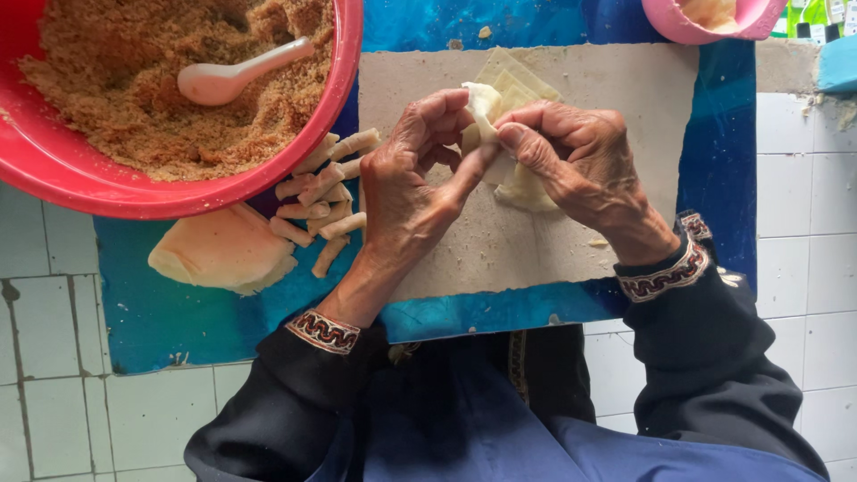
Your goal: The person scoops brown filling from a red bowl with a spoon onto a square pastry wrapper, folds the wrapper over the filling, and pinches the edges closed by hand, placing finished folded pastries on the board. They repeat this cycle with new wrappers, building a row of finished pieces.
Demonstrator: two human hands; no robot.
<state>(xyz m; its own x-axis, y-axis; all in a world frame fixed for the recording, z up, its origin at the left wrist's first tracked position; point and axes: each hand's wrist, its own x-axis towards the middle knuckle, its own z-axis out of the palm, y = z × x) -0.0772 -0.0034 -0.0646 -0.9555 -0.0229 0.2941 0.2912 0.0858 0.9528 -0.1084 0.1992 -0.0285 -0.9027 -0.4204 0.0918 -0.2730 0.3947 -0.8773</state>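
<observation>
My left hand (411,192) and my right hand (576,161) meet over a grey board (616,89) and together pinch a pale pastry wrapper (482,103) between thumbs and fingers. Under the hands lies a small stack of square wrappers (518,85), partly hidden. Several finished thin rolls (326,192) lie in a pile just left of my left hand. A large red bowl (344,54) at the top left holds brown crumbly filling (116,89) with a pale pink spoon (228,76) resting in it.
The board sits on a blue table top (178,312) above a white tiled floor (54,357). A pale folded lump of dough sheets (219,250) lies below the red bowl. A pink bowl (687,27) stands at the top right edge.
</observation>
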